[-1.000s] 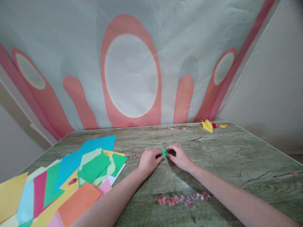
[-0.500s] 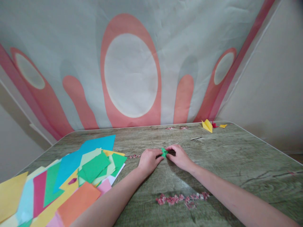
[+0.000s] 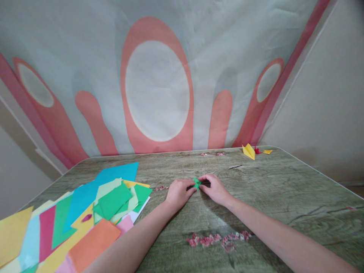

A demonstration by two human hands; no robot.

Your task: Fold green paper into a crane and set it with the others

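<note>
Hands, two: left hand (image 3: 178, 192) and right hand (image 3: 216, 189) pinch one green fold (image 3: 196, 183).

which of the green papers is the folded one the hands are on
The small folded green piece, pinched between left hand and right hand; the other green sheets lie flat in the pile.

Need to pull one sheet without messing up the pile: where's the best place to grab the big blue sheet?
Take the blue sheet by its far corner, coming from the bare table side. That corner lies uncovered, while green sheets overlap its near part.
</note>
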